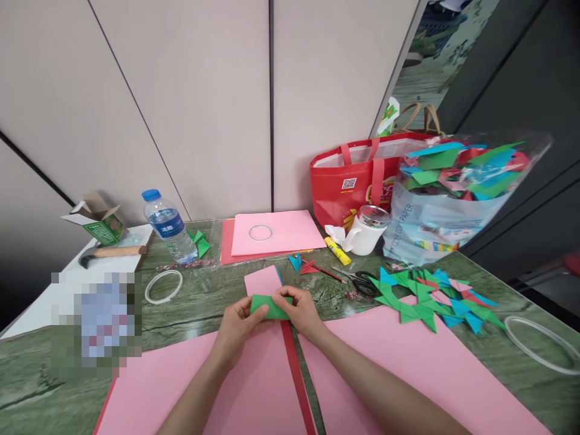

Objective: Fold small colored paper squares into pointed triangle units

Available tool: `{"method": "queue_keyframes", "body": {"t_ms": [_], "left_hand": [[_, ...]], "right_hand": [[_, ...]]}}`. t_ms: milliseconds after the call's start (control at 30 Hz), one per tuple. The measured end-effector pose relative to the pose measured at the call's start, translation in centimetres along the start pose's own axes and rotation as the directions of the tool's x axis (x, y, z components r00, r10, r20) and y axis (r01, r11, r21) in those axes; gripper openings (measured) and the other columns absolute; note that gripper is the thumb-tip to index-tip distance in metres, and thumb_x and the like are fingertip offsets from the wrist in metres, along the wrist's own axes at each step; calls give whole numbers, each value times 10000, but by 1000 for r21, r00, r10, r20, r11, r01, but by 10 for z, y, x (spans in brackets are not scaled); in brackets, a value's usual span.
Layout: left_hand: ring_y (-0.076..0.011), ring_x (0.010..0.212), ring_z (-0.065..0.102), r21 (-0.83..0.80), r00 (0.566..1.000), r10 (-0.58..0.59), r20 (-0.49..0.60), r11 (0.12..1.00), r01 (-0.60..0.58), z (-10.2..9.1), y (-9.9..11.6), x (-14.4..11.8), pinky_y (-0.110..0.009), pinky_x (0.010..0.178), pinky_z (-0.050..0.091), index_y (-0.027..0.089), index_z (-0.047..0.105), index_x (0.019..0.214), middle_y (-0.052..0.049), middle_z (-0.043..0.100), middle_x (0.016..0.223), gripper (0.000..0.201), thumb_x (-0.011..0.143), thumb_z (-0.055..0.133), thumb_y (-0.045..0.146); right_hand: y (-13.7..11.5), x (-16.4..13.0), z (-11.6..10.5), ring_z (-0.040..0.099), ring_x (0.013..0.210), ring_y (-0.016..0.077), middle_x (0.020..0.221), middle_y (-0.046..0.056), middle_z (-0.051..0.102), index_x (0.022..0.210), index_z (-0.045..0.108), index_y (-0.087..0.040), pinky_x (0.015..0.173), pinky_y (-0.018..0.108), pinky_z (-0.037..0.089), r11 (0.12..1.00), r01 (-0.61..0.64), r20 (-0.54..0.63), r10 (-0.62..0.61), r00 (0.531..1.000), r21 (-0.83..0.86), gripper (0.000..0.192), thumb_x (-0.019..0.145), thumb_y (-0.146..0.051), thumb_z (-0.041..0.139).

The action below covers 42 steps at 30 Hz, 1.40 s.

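Green paper (270, 307): small folded piece, held between both hands just above the table (190, 302), over the top edge of the pink sheets.
Left hand (235, 329): grip closed on the paper's left end, thumb on top, fingers under.
Right hand (301, 311): grip closed on the paper's right end, fingertips pinching the upper edge.
Pink sheets (408, 362): large, flat on the table under both forearms; a red strip (296, 374) runs down between them.
Small pink piece (263, 279): lies just beyond the hands, a blue edge showing along its right side.
Folded shapes (430, 296): green, blue and pink pile, to the right of the hands.
Scissors (357, 279): between the hands and that pile, near a yellow glue stick (338, 251).
White mug (365, 232): beside the glue stick, in front of a red bag (353, 181).
Plastic bag (448, 193): clear, full of coloured folded paper, right of the mug.
Bottle (167, 226): upright, blue cap, far left part of the table.
Tape ring (163, 286): flat, near the bottle.
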State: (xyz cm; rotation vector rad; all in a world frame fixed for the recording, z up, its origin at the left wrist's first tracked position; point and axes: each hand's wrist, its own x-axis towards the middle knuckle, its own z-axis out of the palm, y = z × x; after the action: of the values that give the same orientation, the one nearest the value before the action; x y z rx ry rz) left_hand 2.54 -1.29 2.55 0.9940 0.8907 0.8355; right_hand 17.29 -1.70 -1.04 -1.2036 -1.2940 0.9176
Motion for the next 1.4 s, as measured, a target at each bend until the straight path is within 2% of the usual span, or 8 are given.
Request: {"method": "queue_keyframes", "body": {"t_ms": [233, 600, 800, 1033, 1100, 1167, 1300, 1400], "left_hand": [[-209, 718, 649, 39, 994, -111, -18, 993, 112, -1, -2, 0, -361, 753, 497, 132, 665, 824, -59, 703, 784, 301, 585, 707, 309], [-206, 660, 650, 67, 997, -44, -63, 997, 49, 1, -3, 1, -353, 713, 510, 136, 672, 721, -37, 702, 696, 239, 556, 725, 301], [-221, 712, 651, 95, 994, -106, 37, 990, 103, -4, 3, 0, -372, 740, 498, 136, 669, 807, -59, 705, 746, 284, 579, 712, 302], [-215, 643, 650, 122, 992, -124, -8, 985, 124, -5, 0, 2, -378, 704, 507, 119, 628, 757, -46, 691, 675, 275, 576, 704, 311], [-217, 641, 645, 161, 996, -86, -22, 983, 88, -4, -1, 3, -375, 692, 507, 114, 622, 775, -41, 682, 658, 278, 593, 687, 313], [-211, 687, 640, 221, 1000, 4, -21, 975, 0, -4, -2, 4, -360, 702, 500, 124, 595, 945, -42, 681, 711, 372, 620, 668, 290], [-198, 903, 591, 286, 975, 208, 83, 932, -223, -5, 2, 2, -336, 787, 460, 223, 353, 1264, -87, 620, 1043, 634, 686, 613, 220], [-215, 1028, 527, 378, 949, 248, 194, 874, -305, -8, 6, 1, -343, 866, 410, 213, 516, 1145, -87, 590, 1118, 426, 721, 560, 193]], "right_hand": [[-3, 0, -1, 533, 628, 155, 629, 9, 602, 635, 605, -168, 593, 248, 421, 1000, 9, -3, -9, 1000, -12, 195, 728, -322, 529], [-3, -2, 0, 516, 611, 141, 614, -1, 574, 621, 583, -166, 587, 237, 406, 1000, -4, -1, 4, 1000, 11, 191, 731, -313, 530], [-6, -2, -2, 505, 610, 135, 618, -6, 562, 628, 577, -166, 582, 231, 391, 1000, 18, 17, -17, 1000, -14, 169, 737, -286, 529], [-3, -1, -2, 501, 605, 125, 617, -8, 557, 630, 572, -157, 580, 219, 389, 999, 39, 31, -39, 999, -14, 176, 742, -284, 525], [-2, -1, -1, 500, 605, 124, 615, -9, 555, 629, 570, -155, 581, 217, 390, 999, 43, 20, -43, 999, -16, 176, 742, -283, 526], [0, -1, -2, 500, 607, 124, 618, -8, 557, 632, 571, -155, 583, 218, 393, 999, 42, 20, -42, 999, -20, 177, 742, -286, 524], [0, -1, -3, 504, 615, 126, 634, -4, 568, 647, 577, -157, 588, 221, 399, 999, 35, 40, -34, 999, -24, 174, 744, -292, 526], [0, -1, -3, 514, 627, 130, 645, 0, 577, 661, 588, -159, 594, 224, 403, 998, 45, 60, -43, 997, -33, 176, 749, -297, 523]]}}
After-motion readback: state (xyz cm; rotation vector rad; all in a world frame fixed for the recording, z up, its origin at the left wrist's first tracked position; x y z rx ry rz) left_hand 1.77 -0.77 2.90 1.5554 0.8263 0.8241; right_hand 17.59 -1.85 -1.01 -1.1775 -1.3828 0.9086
